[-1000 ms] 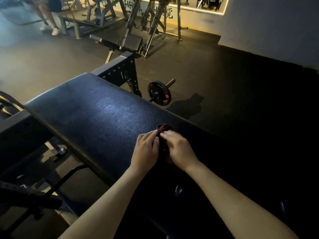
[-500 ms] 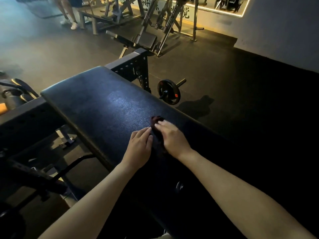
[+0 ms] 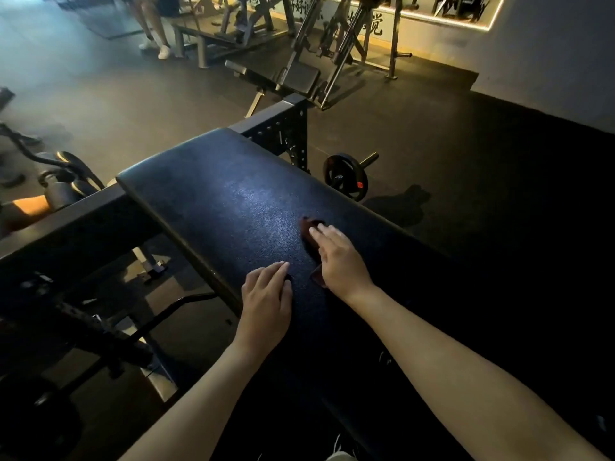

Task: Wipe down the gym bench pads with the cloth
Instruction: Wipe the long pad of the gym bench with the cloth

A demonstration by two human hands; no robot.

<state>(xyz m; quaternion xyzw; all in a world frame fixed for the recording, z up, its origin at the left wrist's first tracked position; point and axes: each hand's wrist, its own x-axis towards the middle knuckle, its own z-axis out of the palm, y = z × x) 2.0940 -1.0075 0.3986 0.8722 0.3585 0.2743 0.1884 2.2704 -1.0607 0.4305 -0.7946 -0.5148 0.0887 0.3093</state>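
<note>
Cloth (image 3: 308, 225), dark red, lies on the pad (image 3: 233, 201) approx mid-length, a bit toward the edge on the person's right, pinned under the right hand (image 3: 344, 261). Only a tip past the fingertips and a corner by the wrist show; the rest is hidden. The right hand lies flat w/ fingers straight and close together, pressing down, not curled round the cloth. The left hand (image 3: 268, 294) rests on bare pad just beside it, nearer the other edge, fingers relaxed, holding nothing. The hands are apart, not touching. Step in hand, by my read: a wiping stroke w/ the right hand, the left steadying. To do it well, keep the palm flat so the cloth doesn't bunch or slip out, use even pressure, make overlapping passes edge to edge, and lift the left hand off so its spot gets wiped too. The pad's long axis runs from the person away to the far left of view, its short end there. The cloth seems to lie lengthwise under the hand, roughly along that axis, tip pointing away, but w/ so little showing I can't be sure.
</note>
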